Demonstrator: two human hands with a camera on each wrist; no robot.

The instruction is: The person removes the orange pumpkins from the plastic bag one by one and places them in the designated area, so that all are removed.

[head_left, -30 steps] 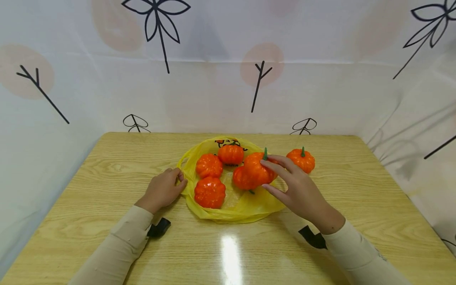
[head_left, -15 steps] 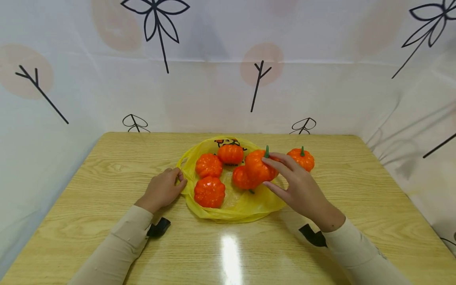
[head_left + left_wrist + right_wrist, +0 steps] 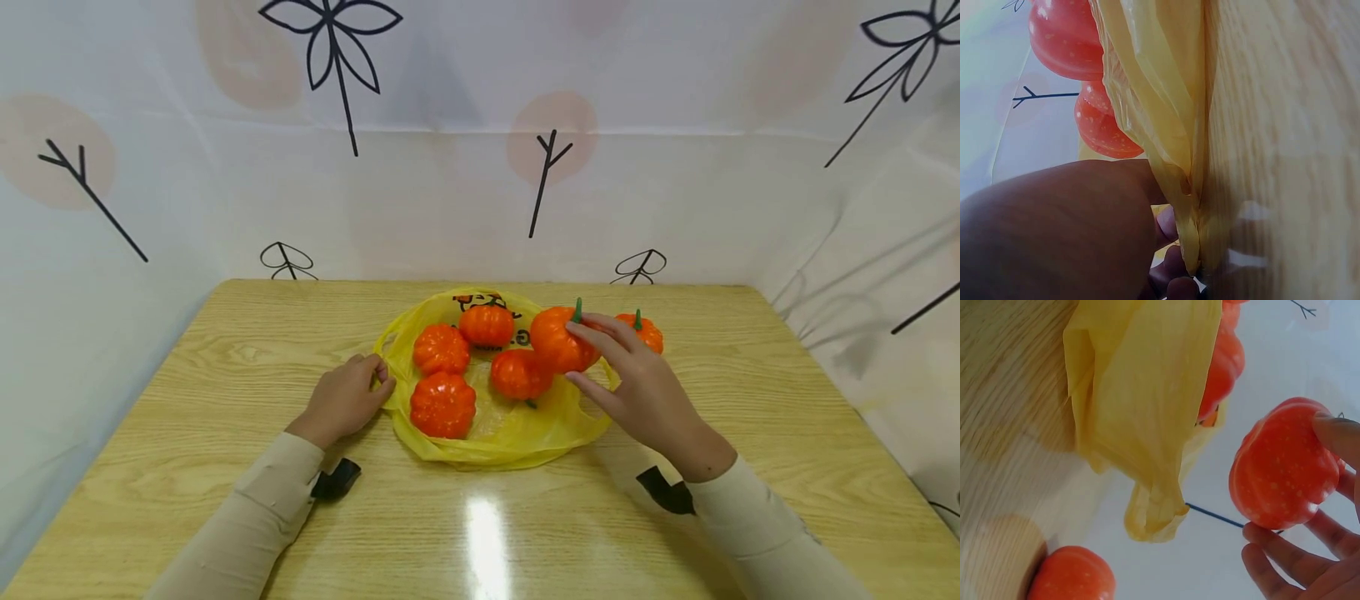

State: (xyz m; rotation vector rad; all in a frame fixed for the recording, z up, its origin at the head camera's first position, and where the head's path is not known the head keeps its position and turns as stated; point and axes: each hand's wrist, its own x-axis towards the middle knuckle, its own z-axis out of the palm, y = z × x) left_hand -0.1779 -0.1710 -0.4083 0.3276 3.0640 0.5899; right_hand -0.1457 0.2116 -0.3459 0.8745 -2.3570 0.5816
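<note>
My left hand (image 3: 343,400) pinches the left edge of a yellow plastic bag (image 3: 487,454), which lies spread on the table with its mouth up. The bag's gathered film (image 3: 1172,125) runs between the fingers in the left wrist view. Several small orange toy pumpkins (image 3: 442,405) rest inside it. Above the bag's right side, my right hand (image 3: 648,396) holds another orange pumpkin (image 3: 562,340) with a green stem between thumb and fingers. The right wrist view shows this pumpkin (image 3: 1288,465) raised clear of the bag.
One more pumpkin (image 3: 641,329) sits on the wooden table (image 3: 262,350) to the right of the bag, partly hidden behind my right hand. A pale cloth (image 3: 420,200) with plant drawings hangs behind the table's far edge.
My right hand has moved right and slightly up with the pumpkin, uncovering more of the pumpkin beneath it. My left hand has kept its place on the bag.
</note>
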